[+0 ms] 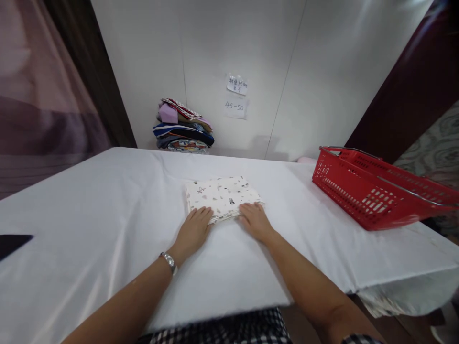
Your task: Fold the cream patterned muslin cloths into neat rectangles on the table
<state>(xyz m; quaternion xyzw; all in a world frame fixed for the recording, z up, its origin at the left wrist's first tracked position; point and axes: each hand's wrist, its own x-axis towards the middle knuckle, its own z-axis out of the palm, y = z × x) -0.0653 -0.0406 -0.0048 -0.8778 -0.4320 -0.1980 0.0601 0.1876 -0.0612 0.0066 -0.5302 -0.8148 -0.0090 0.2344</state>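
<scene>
Seen from above and behind two bare forearms reaching forward over a worktop (pixel 89 215) draped in a white cloth. Near the middle, a folded piece of pale fabric (pixel 222 196) with small dark and pink prints, lying flat. Left hand (pixel 193 231) palm down, fingers (pixel 202 214) spread loosely and resting on the near left edge of the fabric; a metal watch (pixel 169 262) on that wrist. Right hand (pixel 255 220) also flat and open, fingertips touching the near right edge, gripping nothing. To the right, a red plastic basket (pixel 373 191), apparently tilted, contents hidden. Against the far white wall, a stack of folded clothes (pixel 183 128) and two paper notes (pixel 236 95), writing partly illegible.
</scene>
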